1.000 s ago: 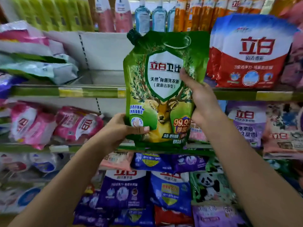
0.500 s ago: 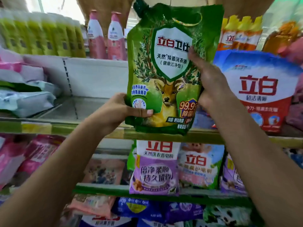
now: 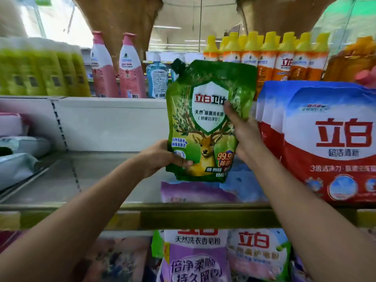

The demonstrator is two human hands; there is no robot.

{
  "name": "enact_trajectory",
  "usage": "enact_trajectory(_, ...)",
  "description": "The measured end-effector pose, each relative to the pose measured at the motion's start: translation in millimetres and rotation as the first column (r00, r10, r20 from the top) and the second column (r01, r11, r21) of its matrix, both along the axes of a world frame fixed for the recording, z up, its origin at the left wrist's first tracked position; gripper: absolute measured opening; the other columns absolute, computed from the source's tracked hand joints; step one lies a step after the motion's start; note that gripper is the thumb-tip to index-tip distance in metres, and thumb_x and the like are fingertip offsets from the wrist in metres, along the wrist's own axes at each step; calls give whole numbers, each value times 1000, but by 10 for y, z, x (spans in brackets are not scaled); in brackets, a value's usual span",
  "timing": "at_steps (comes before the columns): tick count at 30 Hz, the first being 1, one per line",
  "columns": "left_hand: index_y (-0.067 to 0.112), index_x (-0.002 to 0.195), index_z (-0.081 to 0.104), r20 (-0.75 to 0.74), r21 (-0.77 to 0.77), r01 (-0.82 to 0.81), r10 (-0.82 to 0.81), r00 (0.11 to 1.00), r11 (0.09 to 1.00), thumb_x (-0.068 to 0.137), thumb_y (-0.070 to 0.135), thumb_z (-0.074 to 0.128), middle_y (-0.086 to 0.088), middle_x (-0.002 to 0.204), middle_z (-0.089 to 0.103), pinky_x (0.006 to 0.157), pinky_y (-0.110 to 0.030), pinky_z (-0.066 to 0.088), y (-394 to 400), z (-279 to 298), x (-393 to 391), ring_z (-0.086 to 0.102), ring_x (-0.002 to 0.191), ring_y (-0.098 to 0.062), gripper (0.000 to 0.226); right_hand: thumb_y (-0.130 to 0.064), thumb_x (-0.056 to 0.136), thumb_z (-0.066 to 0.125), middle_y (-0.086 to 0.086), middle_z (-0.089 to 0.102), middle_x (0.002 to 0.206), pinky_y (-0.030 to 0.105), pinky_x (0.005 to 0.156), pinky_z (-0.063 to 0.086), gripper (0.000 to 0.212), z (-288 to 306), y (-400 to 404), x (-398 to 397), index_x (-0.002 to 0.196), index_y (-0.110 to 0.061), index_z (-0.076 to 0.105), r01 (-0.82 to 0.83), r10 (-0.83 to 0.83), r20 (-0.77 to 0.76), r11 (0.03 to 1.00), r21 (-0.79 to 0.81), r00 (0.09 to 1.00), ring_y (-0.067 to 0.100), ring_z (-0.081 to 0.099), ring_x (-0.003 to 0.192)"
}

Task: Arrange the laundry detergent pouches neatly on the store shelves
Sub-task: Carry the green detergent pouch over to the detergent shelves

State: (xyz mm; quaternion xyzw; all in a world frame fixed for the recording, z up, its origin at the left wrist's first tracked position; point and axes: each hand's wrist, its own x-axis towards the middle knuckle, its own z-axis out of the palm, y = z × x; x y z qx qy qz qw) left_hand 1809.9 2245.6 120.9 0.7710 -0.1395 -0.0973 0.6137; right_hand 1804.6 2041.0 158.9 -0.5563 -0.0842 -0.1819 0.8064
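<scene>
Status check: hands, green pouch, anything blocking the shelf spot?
Left hand grips green pouch at lower corner; right hand grips its right edge. Pouch upright, held over the shelf. Purple bag lying flat directly beneath; red-and-white bags close on the right.

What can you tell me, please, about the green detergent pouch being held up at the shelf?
The green detergent pouch is a glossy, crinkled plastic refill bag with a dark screw cap at its upper left corner, a white shield label and a deer picture. It is held upright, slightly tilted, above the bare shelf. The left hand grips its lower left corner; the right hand holds its right edge, thumb across the front.
</scene>
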Motion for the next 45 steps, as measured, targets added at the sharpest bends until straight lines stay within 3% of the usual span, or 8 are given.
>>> enact_trajectory(8,11,97,67,-34,-37,14,-15,999,999,73,-7,74,-6,96,74,78,-28,57,-149,-95,576,70,90,-21,31,-25,87,70,-5,77,83,33,71,60,6,-33,-61,553,91,-22,67,27,-25,41,998,-54,999,12,74,81)
enact_trajectory(13,13,105,63,15,-21,4,-3,1000,1000,71,-5,77,-6,103,73,85,-34,57,-230,-73,733,68,99,-23,41,-47,68,80,6,77,92,48,84,58,39,-130,-218,754,89,-16,71,109,-108,12,992,-65,994,24,74,88)
enact_trajectory(20,18,113,58,15,19,73,-73,997,997,65,-11,79,-8,116,69,96,-36,52,-160,-230,816,65,110,-22,60,-51,76,68,2,77,89,43,85,58,39,-338,-256,797,94,-16,68,34,-37,-74,998,-48,997,19,74,84)
enact_trajectory(25,15,105,63,75,-13,-39,40,996,999,56,-10,85,-6,105,73,81,-31,58,-340,-230,933,69,100,-22,59,-71,62,74,5,77,90,53,86,56,50,-310,-290,994,80,-24,75,214,-218,-40,974,-80,975,26,73,88)
enact_trajectory(35,15,109,62,122,-42,-46,51,991,998,59,-10,83,-3,105,72,72,-20,57,-354,-306,875,69,94,-15,59,-64,69,73,-3,70,69,53,78,56,46,-386,-288,998,58,-20,65,395,-397,-20,917,-59,918,19,66,72)
enact_trajectory(41,10,121,55,119,-10,-56,56,991,998,58,-6,85,-6,113,70,83,-27,57,-373,-297,851,66,107,-22,71,-78,63,66,0,74,82,52,85,56,60,-321,-265,907,77,-19,68,390,-404,-67,907,-159,912,23,71,85)
enact_trajectory(43,12,125,47,174,16,-134,129,976,991,53,-1,90,-6,116,64,82,-28,58,-364,-273,782,63,107,-20,85,-79,64,63,-1,68,116,49,98,50,73,-254,-225,795,113,-26,63,420,-438,-29,876,-238,898,18,64,106)
enact_trajectory(45,18,128,41,221,63,-245,226,949,967,50,10,94,-7,121,55,85,-35,57,-315,-239,676,58,109,-22,94,-54,78,71,0,43,147,43,114,34,83,-188,-152,640,146,-28,32,472,-469,90,825,-310,878,17,44,132)
